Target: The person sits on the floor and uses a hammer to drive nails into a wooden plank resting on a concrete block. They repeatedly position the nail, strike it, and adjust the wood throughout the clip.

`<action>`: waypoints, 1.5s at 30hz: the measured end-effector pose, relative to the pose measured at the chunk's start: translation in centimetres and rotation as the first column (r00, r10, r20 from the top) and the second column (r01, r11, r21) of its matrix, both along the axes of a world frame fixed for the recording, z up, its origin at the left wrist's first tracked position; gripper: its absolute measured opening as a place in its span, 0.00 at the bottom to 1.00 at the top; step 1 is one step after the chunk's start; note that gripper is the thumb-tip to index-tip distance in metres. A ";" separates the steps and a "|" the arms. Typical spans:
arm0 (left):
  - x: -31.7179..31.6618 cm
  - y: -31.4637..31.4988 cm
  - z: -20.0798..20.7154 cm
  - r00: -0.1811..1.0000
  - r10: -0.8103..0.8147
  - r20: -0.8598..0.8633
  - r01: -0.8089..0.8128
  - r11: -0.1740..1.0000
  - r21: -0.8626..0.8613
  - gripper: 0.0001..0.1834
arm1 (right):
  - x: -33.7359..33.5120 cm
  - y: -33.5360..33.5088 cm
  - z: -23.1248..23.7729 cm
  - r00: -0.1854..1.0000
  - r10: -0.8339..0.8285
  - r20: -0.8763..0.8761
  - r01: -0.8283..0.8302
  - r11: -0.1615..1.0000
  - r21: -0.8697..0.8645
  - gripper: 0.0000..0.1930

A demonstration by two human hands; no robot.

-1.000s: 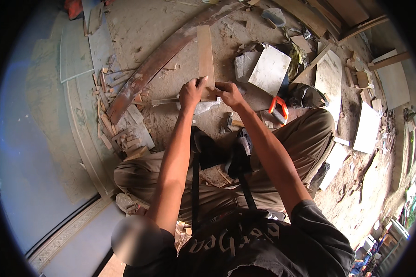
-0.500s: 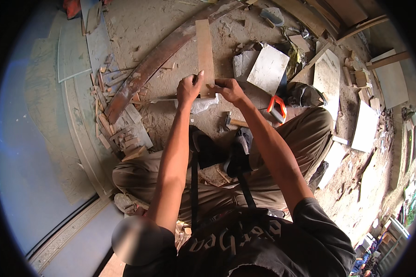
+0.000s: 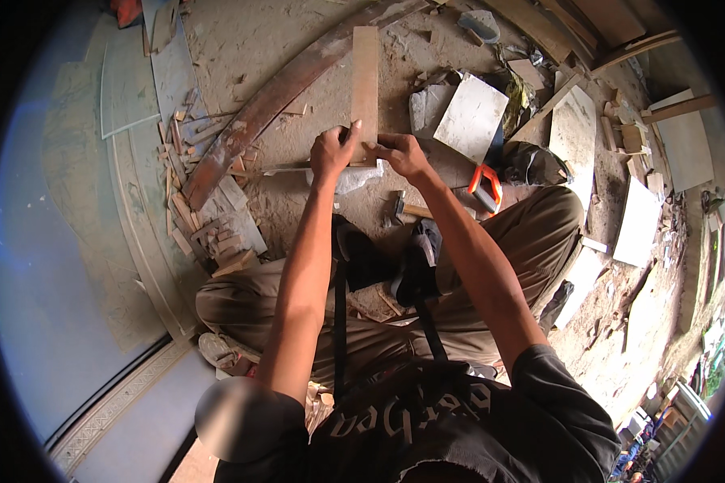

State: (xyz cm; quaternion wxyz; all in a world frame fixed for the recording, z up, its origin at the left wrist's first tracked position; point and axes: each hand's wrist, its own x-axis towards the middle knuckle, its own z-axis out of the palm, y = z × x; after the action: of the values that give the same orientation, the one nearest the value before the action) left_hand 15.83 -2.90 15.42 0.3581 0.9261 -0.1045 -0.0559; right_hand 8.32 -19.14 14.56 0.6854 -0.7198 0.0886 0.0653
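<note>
A long, flat light-brown wooden board (image 3: pixel 365 76) stretches away from me, its near end between my hands. My left hand (image 3: pixel 333 153) closes on its left edge, thumb pointing up. At the right edge my right hand (image 3: pixel 405 155) pinches the board near its near end, fingers bent. Beneath that end lies a crumpled whitish plastic piece (image 3: pixel 354 180). A thin strip (image 3: pixel 283 170) sticks out to the left from under my left hand. Closer to my feet rests a hammer (image 3: pixel 415 211) with a wooden handle, partly hidden by my right forearm.
An orange-handled saw (image 3: pixel 485 190) lies by my right knee. White panels (image 3: pixel 471 117) and dark bags are beyond it. A curved, reddish-brown beam (image 3: pixel 274 105) crosses the dirt floor at left, near scattered wood offcuts (image 3: pixel 217 233). Glass sheets (image 3: pixel 125 97) border the left side.
The board has swung slightly clockwise, its far end shifting right and now pointing almost straight away from me. Both hands keep their hold and have barely moved.
</note>
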 end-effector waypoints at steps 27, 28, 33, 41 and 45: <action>0.0 -0.5 -0.9 0.992 -0.115 0.056 0.111 0.991 0.078 0.38 | -0.5 -0.4 -0.9 0.993 -0.043 0.110 0.066 0.975 -0.214 0.20; 0.0 -0.5 -0.9 0.991 -0.117 0.059 0.112 0.990 0.083 0.38 | -0.5 -0.5 -0.9 0.995 -0.025 0.092 0.045 0.975 -0.217 0.20; -0.1 -0.2 -1.0 0.993 -0.115 0.039 0.112 0.991 0.068 0.37 | -0.7 0.0 0.3 0.998 -0.007 0.062 0.018 0.985 -0.174 0.18; -0.7 -0.8 0.7 0.993 -0.116 -0.027 0.117 0.992 0.044 0.38 | -1.4 0.3 -1.2 0.981 -0.114 0.156 0.145 0.967 -0.208 0.17; -0.4 -0.1 0.8 0.993 -0.102 -0.058 0.105 0.993 0.059 0.40 | -1.6 0.6 -0.7 0.998 -0.058 0.029 0.062 0.983 -0.172 0.18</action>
State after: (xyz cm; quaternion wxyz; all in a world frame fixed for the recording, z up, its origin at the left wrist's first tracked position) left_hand 15.40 -2.99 16.26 0.3284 0.9283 -0.1407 -0.1029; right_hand 6.71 -18.55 13.91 0.6229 -0.7744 0.1072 0.0282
